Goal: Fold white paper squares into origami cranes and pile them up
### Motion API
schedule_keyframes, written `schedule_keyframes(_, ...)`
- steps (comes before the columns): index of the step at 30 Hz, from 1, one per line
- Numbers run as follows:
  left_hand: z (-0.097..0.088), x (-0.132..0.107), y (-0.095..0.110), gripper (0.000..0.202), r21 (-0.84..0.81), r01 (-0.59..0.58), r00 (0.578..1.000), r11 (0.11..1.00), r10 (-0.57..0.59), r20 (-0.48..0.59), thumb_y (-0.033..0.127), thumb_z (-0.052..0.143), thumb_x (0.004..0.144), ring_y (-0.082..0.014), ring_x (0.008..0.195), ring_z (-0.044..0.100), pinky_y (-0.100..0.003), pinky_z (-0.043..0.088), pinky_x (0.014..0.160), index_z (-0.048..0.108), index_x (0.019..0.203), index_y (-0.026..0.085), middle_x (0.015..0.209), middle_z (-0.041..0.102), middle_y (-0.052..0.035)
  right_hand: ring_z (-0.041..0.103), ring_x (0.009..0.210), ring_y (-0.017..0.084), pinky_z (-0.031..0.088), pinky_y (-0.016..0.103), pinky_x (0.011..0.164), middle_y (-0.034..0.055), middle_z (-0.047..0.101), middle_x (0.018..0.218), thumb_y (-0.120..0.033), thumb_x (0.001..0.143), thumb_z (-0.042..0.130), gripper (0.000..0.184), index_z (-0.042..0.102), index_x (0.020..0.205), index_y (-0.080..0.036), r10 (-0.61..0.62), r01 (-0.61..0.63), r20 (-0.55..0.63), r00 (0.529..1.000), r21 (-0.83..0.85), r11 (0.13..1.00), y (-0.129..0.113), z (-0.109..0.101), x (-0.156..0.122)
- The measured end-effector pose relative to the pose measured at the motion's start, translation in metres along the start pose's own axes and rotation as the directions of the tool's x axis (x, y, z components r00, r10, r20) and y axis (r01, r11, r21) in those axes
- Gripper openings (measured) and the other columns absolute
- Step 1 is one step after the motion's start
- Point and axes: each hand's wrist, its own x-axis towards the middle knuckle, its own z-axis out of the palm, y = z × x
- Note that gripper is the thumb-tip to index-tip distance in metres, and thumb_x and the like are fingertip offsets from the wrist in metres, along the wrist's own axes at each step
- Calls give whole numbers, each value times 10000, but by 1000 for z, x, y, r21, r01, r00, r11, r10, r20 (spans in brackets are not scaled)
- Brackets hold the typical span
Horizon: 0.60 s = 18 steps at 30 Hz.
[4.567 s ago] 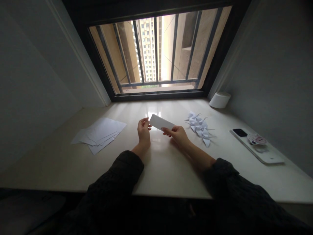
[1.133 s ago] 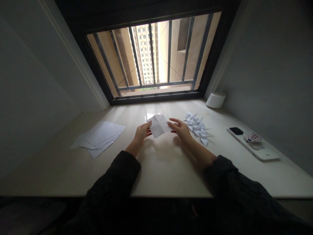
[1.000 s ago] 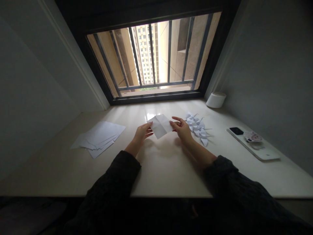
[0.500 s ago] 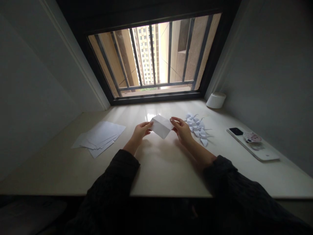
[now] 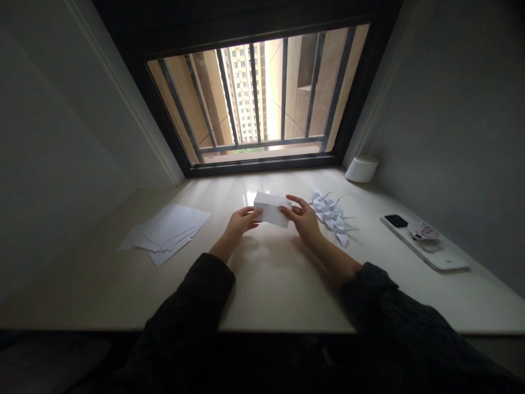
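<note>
A sheet of white paper (image 5: 271,208) with a crease across its upper part is held up between my two hands, above the tabletop. My left hand (image 5: 241,223) pinches its left edge, thumb on the near face. At the right edge, my right hand (image 5: 301,218) grips the paper with its thumb in front, the index finger stretched along the upper corner. Just beyond my right hand lie several folded paper figures (image 5: 331,214), with thin pointed ends, grouped close together; part of the group is hidden by that hand.
Loose white paper sheets (image 5: 170,230) lie in an overlapping stack on the left of the pale tabletop (image 5: 283,290). To the right rests a white phone (image 5: 430,246) with a cartoon grip. A white cylindrical object (image 5: 362,168) stands by the barred window (image 5: 262,98).
The paper has turned from a diamond-like pose, corner down, to a flatter rectangular one. Both thumbs have come further onto its near face.
</note>
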Motion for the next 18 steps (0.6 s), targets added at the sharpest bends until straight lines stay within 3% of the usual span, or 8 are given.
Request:
schedule_keyframes(10,3,-4,-3,516,5,15,1000,1000,-16,18,494,791,554,-182,824,622,-285,456,728,693,929,154,921,685,-96,393,474,88,310,228,472,-93,447,498,-465,578,774,569,596,1046,-196,-84,90,66,994,-104,990,1,4,-4)
schedule_keyframes(18,6,-6,-4,474,-47,29,999,998,-27,42,452,803,561,-198,765,636,-314,497,681,692,881,121,882,695,-113,284,460,72,230,226,451,-109,318,485,-426,639,747,470,613,1029,-200,-170,189,116,979,-183,965,3,5,-7)
